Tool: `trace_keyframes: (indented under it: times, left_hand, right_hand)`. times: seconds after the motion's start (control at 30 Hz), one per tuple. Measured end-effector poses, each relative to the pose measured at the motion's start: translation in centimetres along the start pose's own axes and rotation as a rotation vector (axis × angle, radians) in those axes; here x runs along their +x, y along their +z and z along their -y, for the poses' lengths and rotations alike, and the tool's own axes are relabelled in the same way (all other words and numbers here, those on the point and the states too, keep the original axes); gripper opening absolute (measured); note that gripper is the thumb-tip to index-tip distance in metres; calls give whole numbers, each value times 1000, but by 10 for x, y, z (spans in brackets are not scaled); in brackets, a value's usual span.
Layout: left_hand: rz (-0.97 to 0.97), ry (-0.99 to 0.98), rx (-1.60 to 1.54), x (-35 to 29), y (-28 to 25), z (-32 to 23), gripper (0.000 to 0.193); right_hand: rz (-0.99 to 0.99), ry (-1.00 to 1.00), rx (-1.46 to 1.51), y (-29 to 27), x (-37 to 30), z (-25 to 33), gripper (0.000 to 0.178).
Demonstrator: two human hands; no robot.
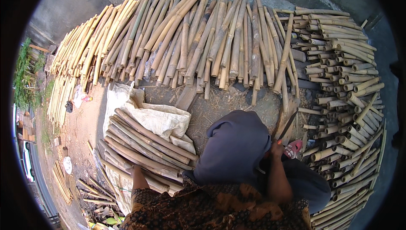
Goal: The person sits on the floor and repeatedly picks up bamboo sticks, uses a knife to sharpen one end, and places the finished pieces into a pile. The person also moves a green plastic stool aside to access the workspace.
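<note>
My left hand [136, 171] reaches into a small pile of cut bamboo poles [144, 143] at my left and is closed round one pole; some of its fingers are hidden. The pile lies partly on a white woven sack [163, 118]. My right hand [277, 149] grips a machete by its orange handle, beside my bent knee. Its long dark blade [289, 124] points up and away from me, over a worn wooden board [281, 124].
A wide row of bamboo poles [228, 40] lies across the far side. Many short cut pieces [338, 82] are stacked along the right. Thin sticks [99, 194] and litter lie at the lower left. A grey wall [67, 2] stands behind the row.
</note>
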State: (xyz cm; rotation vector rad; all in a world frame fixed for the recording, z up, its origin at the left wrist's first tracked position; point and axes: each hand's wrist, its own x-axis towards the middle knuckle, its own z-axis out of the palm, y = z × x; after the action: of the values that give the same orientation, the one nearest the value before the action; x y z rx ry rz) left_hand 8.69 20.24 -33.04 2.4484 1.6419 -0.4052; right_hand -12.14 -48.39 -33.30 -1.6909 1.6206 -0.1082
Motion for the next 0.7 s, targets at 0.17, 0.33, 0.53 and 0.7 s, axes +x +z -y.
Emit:
trace_keyframes:
  times: [0.17, 0.33, 0.53, 0.7]
  left_hand:
    - [4, -2, -30, -9, -4, -6, 50]
    - [-4, 0, -60, -17, -6, -10, 49]
    - [-14, 4, -82, -22, -8, -3, 49]
    - [-33, 7, -114, -18, -6, 0, 48]
  right_hand:
    - [-64, -7, -51, 11, 1, -10, 47]
    - [-121, -71, -79, 19, 12, -30, 49]
    - [-72, -80, -18, 19, 20, -48, 43]
    - [-123, -165, -60, 24, 15, -47, 22]
